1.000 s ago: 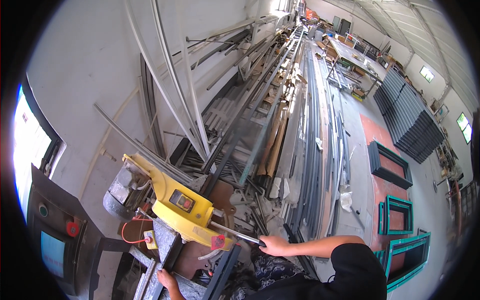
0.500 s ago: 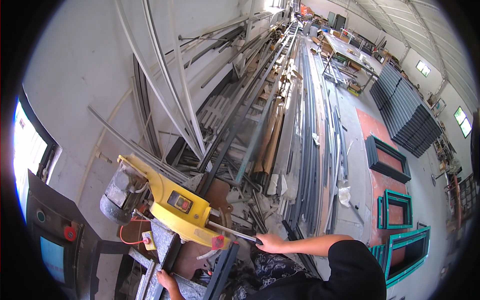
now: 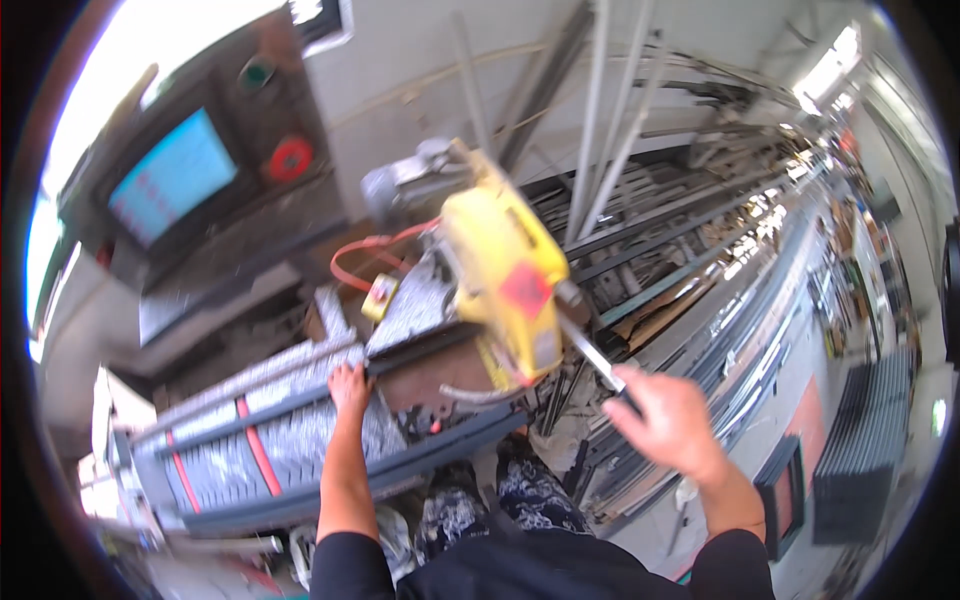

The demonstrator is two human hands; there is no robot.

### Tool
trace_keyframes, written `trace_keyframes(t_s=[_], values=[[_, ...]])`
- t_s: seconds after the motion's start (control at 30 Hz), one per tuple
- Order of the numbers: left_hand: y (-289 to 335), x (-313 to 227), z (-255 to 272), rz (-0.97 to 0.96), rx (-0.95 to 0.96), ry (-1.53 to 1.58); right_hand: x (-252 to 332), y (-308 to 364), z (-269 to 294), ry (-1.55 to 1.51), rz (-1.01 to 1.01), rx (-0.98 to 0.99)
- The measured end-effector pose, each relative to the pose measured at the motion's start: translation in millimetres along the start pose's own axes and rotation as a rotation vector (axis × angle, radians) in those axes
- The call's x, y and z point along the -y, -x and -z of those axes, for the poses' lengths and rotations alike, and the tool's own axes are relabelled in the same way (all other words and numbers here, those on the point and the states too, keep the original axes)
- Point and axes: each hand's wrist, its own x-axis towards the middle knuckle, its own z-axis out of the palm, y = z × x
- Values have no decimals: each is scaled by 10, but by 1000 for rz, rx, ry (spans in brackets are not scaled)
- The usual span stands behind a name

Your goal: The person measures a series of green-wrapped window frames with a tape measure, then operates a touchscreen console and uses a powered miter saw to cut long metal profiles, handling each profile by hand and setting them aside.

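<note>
A yellow chop saw [image 3: 505, 235] with a grey motor [image 3: 412, 178] stands in the middle, smeared by motion. My right hand [image 3: 668, 420] is closed round the dark grip of its metal lever [image 3: 592, 350]. Across the saw's bed lies a long dark metal profile [image 3: 425, 345], running left beyond my left hand [image 3: 350, 387]. The fingers of that hand curl over the profile, left of the saw head. Whether the blade touches the profile is hidden by the yellow guard.
A control cabinet with a blue screen [image 3: 172, 178] and red button [image 3: 291, 158] stands at the left. An orange cable [image 3: 350, 262] loops behind a yellow switch box [image 3: 380, 297]. Long metal bars [image 3: 690, 385] lie on the floor at right, near stacked grey frames [image 3: 865, 450].
My view has swung left and down, bringing the cabinet screen and the long bench into sight. My right hand still grips the lever; my left hand stays at the profile.
</note>
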Motion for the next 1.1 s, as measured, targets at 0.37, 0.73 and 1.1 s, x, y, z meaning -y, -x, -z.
trace_keyframes(t_s=[0.37,0.73,1.1], values=[[1166,-157,6,-76,165,27,419,-912,842,-101,186,-104],[1650,-375,-13,-20,140,76,278,-879,883,-50,191,-17],[2084,-873,64,246,-270,181,-2345,-1681,-986,-779,-239,-49]])
